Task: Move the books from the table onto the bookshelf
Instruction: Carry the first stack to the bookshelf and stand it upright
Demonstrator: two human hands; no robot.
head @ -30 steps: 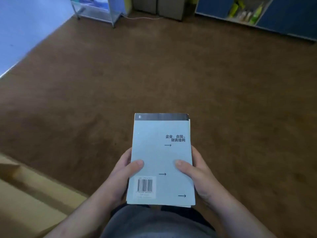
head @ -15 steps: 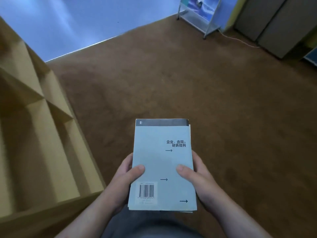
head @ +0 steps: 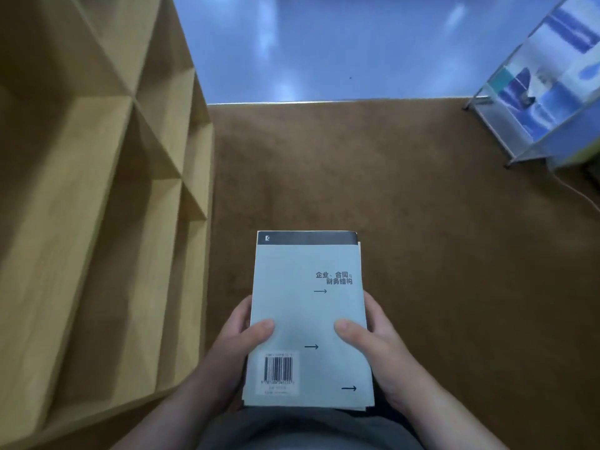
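1. Holding a pale grey-blue paperback book (head: 308, 319) flat and level, both hands clamp it from opposite sides at the near centre of the view, above the floor and not on any shelf.
2. The left hand (head: 233, 345) curls round the book's left long edge, its thumb (head: 259, 329) pressed on the matte cover just above a black-and-white barcode (head: 278, 368).
3. The right hand (head: 380, 349) wraps the right long edge in the same way, thumb (head: 349, 329) lying on the cover; its other fingers are hidden underneath.
4. The cover is a smooth rectangle with a dark band along its far edge, a block of dark printed characters at the far right, and three thin arrows stepping down toward the near right corner.
5. A second pale edge peeks out along the right side and near corner; I cannot tell if it belongs to another book.
6. The bookshelf (head: 97, 190) fills the left of the view, just beside the left hand: light wood-grain boards forming square open compartments.
7. Brown short-pile carpet (head: 422, 222) spreads beneath and to the right.
8. A glossy blue wall (head: 324, 43) rises at the far side.
9. A thin metal-framed rack (head: 545, 92) with blue-and-white printed panels stands at the far right.
10. Grey fabric (head: 308, 430) of the person's clothing shows at the near edge.
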